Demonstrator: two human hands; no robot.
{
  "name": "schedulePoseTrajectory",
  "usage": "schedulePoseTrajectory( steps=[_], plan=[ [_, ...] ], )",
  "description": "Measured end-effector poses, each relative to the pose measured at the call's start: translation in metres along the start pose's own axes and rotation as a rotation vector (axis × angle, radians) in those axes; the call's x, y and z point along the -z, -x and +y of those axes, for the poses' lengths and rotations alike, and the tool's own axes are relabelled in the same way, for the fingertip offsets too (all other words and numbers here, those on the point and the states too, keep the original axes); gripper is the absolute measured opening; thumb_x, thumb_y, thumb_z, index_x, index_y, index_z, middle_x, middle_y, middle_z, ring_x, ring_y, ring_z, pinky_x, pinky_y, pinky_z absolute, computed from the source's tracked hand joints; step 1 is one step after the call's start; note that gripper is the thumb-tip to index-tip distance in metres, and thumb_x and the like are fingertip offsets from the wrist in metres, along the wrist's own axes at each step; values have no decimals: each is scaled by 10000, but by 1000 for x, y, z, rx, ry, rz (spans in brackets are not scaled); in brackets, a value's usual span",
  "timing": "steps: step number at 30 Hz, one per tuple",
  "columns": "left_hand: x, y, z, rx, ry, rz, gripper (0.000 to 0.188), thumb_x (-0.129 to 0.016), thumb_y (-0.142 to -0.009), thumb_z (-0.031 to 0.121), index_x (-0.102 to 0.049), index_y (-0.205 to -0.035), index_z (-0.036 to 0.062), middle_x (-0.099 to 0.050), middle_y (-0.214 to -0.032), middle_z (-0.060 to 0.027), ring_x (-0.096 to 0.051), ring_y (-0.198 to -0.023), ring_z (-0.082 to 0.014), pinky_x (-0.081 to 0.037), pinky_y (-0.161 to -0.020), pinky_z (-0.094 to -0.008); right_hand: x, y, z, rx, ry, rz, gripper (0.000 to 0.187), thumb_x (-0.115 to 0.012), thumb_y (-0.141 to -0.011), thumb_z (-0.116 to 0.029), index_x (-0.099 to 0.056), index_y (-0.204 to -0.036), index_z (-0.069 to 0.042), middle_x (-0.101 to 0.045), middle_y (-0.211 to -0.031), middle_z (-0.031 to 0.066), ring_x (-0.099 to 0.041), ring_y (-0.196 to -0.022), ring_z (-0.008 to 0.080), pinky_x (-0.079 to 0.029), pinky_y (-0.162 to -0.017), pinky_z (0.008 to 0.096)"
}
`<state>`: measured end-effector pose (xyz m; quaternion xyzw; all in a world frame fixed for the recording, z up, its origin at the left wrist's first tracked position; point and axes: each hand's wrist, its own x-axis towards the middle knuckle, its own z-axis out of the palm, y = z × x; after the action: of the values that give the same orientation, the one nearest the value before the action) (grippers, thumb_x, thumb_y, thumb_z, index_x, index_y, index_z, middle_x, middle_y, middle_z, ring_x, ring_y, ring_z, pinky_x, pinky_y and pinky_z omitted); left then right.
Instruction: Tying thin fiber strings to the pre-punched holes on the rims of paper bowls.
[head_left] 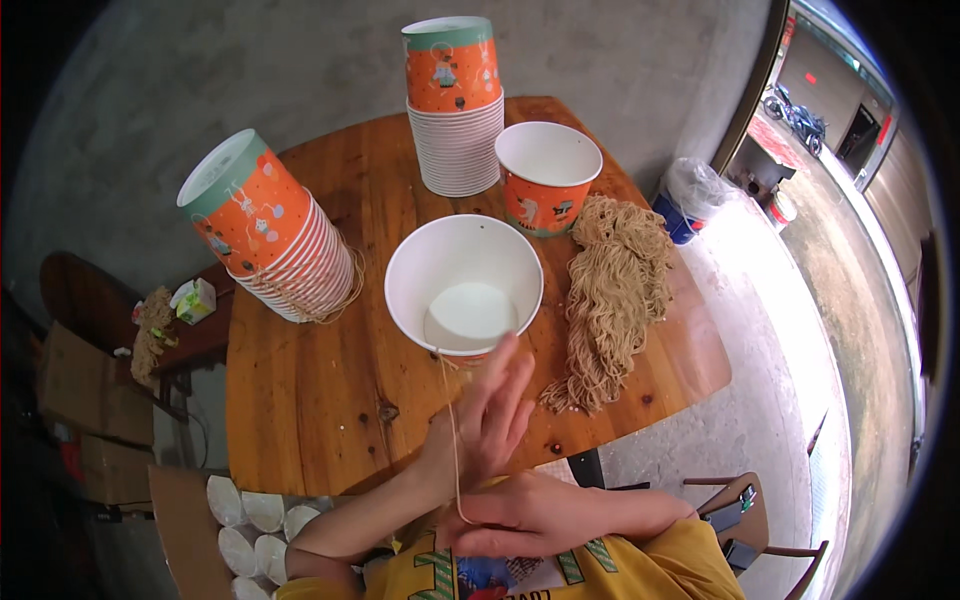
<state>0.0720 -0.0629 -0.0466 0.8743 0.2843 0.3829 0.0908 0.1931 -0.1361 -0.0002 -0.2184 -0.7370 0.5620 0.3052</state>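
A white-lined paper bucket [410, 285] stands mouth up near the middle of the wooden table, its inside facing me. From its near rim a thin tan string [452, 412] runs down toward my body. My left hand [484, 410] is just below the bucket's near side, fingers stretched out and slightly apart; whether they touch the bucket is unclear. Close to my chest, my right hand [520, 512] is closed with the string's lower part at its fingers. To the right lies a thick skein of tan crinkled yarn [615, 300].
A second open orange bucket [550, 205] stands behind the skein. Nested upside-down buckets form a tall stack [452, 75] at the back and a string-wrapped stack [270, 225] at left. A carton of white cups [185, 520] sits below the table; a chair [745, 510] is at lower right.
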Motion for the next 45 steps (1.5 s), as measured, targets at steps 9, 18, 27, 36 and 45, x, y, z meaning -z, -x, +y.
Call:
schedulePoseTrajectory(
  steps=[9,18,27,36,45],
  plan=[
    [68,-21,-61,179,-184,25,197,-655,-867,162,-588,-768,5,-560,-793,-118,-581,-721,-302,-476,-644,-404,50,22,11,101,-681,448,466,-373,-1034,-406,-612,-850,-51,-486,-598,-8,-367,-482,52,-290,-452,214],
    [125,-7,-135,79,-13,-33,121,-630,-844,54,-585,-769,-30,-603,-862,-111,-566,-772,-285,-460,-711,-349,74,-37,54,161,-1618,632,335,-415,-1026,-323,-530,-795,-110,-282,-512,-48,-247,-444,64,-214,-400,214],
    [36,17,17,113,158,19,439,-771,-803,176,-503,-1120,34,-613,-948,-160,-625,-830,-261,-513,-669,-329,53,-47,51,216,-1666,613,344,-420,-1024,-315,-590,-829,-89,-293,-529,-46,-265,-462,70,-249,-420,223],
    [3,21,20,853,1299,-30,265,-606,-932,72,-406,-1102,37,-558,-856,-41,-534,-716,-82,-450,-626,-226,60,-32,54,259,-1621,705,326,-404,-1032,-301,-570,-857,-82,-293,-533,-45,-242,-464,69,-215,-411,224],
    [2,14,12,1052,1311,22,206,-573,-965,143,-466,-1115,53,-579,-901,-8,-495,-739,-33,-405,-662,-180,63,-33,58,271,-1578,738,333,-409,-1030,-302,-586,-846,-88,-301,-535,-43,-255,-468,66,-227,-417,219]
  ],
)
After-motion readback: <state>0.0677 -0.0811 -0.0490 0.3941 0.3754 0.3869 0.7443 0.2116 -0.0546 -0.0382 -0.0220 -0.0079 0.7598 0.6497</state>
